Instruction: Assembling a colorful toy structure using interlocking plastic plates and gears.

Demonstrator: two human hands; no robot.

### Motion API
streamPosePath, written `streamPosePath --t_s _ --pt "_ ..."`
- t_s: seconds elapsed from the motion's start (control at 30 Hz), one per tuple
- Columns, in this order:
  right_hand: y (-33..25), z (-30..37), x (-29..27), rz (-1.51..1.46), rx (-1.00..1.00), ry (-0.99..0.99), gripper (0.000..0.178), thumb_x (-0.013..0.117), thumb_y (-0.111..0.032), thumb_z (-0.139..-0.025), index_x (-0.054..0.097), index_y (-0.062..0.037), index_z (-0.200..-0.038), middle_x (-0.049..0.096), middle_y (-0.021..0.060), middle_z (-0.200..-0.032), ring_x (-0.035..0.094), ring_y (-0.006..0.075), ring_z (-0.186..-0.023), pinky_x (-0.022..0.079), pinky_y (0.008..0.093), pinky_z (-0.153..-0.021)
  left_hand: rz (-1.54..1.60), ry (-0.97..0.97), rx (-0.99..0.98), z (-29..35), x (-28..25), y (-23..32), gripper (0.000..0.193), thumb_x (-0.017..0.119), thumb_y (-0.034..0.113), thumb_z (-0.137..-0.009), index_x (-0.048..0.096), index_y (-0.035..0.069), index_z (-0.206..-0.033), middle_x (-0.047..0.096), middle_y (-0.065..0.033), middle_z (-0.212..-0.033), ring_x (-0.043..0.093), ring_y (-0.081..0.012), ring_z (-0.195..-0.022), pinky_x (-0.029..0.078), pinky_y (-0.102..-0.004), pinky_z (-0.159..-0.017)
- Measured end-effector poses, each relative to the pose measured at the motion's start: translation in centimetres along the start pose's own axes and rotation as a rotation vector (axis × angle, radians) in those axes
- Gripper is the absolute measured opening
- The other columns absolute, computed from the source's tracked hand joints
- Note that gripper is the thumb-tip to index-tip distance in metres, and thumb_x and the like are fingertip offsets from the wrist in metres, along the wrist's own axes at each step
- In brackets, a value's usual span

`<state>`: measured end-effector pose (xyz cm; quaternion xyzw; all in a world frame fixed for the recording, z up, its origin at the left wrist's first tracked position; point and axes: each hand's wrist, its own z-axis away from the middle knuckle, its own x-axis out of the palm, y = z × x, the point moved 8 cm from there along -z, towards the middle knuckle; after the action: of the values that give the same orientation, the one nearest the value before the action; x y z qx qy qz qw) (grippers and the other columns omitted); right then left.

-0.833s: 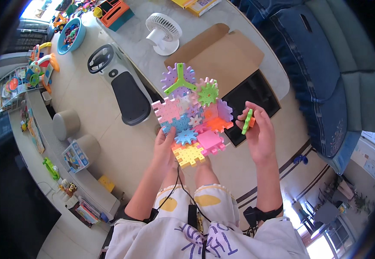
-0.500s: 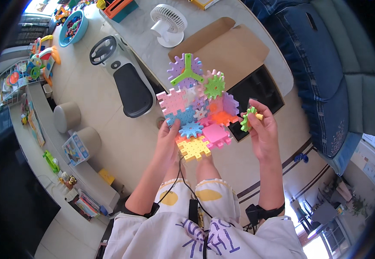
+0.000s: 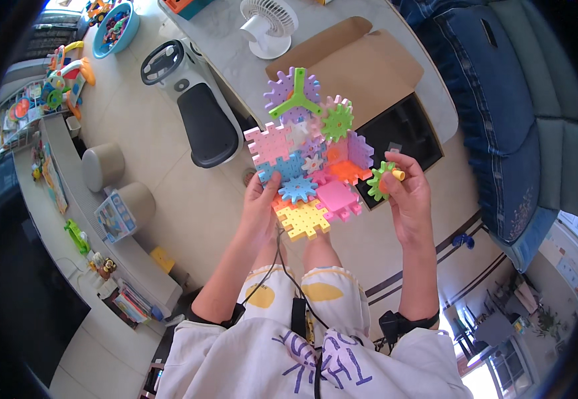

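My left hand [image 3: 262,197] grips the left side of a gear toy [image 3: 329,195] built of interlocking plastic plates, its thumb on a blue plate [image 3: 279,167]. Pink, yellow and orange plates join it, and a blue gear [image 3: 298,190] sits on the front. Higher up are a green gear [image 3: 337,122] and a purple gear with a green three-armed piece [image 3: 298,95] over it. To the right, apart from the toy, my right hand [image 3: 406,199] pinches a loose green gear [image 3: 376,181] with a yellow peg [image 3: 398,175] sticking out.
Beyond the toy, an opened cardboard box [image 3: 348,66] and a white fan [image 3: 267,30] rest on a pale table. A ride-on toy car [image 3: 202,120] stands left of it, near beige stools [image 3: 103,164]. On the right is a sofa [image 3: 501,113] with blue covers.
The surroundings have shifted slightly upward in view. The toy's upper part sits a little higher and further right; the green gear in my right hand has turned slightly, still held.
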<state>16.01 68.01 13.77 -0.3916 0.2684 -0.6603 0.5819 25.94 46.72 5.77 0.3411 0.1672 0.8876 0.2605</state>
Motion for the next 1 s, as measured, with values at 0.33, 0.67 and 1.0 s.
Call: streamPosePath --t_s 0.33,0.67,1.0 --pt "-0.1 -0.5 0.6 0.319 -0.180 -0.069 0.037 0.073 -0.007 -0.074 0.061 -0.0046 -0.109 0.055 0.0009 -0.095 0.053 0.0066 -0.083 0.045 0.0203 -0.072 0.013 -0.015 0.001 -0.2 -0.3 -0.1 0.022 0.050 0.017 -0.094 0.049 0.003 -0.110 0.060 -0.0069 -0.100 0.060 -0.0144 -0.090 0.050 -0.0299 -0.079" --pt "-2.6 0.3 3.3 0.799 -0.478 -0.038 0.036 0.073 -0.007 -0.072 0.063 -0.0047 -0.106 0.059 0.0073 -0.097 0.058 0.0148 -0.082 0.047 0.0242 -0.068 0.008 -0.076 -0.005 0.0 0.9 0.3 0.024 0.050 0.017 -0.094 0.049 0.002 -0.111 0.060 -0.0080 -0.104 0.060 -0.0151 -0.093 0.050 -0.0305 -0.081" --pt "-2.3 0.3 4.6 0.852 -0.517 -0.024 0.024 0.071 -0.004 -0.072 0.062 -0.0023 -0.093 0.063 0.0111 -0.101 0.063 0.0206 -0.079 0.051 0.0285 -0.068 -0.010 -0.113 -0.011 0.0 1.1 0.5 0.024 0.048 0.016 -0.094 0.047 0.001 -0.113 0.059 -0.0090 -0.104 0.060 -0.0154 -0.093 0.051 -0.0306 -0.081"
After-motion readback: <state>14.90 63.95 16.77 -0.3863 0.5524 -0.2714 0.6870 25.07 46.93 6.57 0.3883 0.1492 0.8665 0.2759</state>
